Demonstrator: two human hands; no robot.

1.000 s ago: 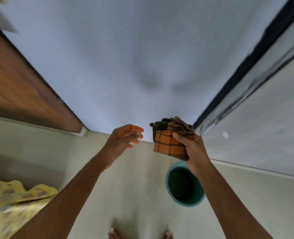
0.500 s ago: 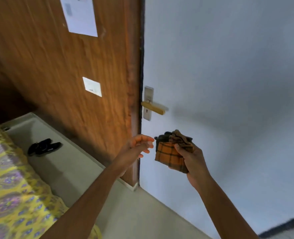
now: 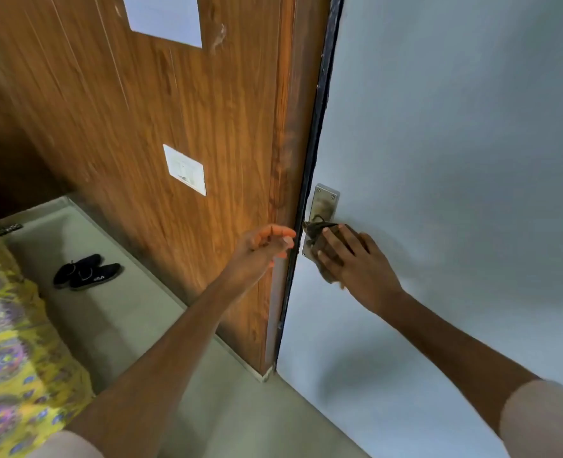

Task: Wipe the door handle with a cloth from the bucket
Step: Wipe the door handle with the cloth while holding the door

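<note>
My right hand presses the dark checked cloth over the lever of the door handle, which is hidden under the cloth and the hand. Only the handle's metal backplate shows above, on the pale grey door. My left hand hovers just left of the door's edge, fingers apart and holding nothing. The bucket is out of view.
A wooden panel wall with a white switch plate and a paper sheet stands left of the door. A pair of black shoes lies on the floor. Yellow patterned fabric fills the lower left.
The view swung from the bucket up to the door. My right hand carried the cloth up and onto the handle lever. My left hand rose alongside, still empty.
</note>
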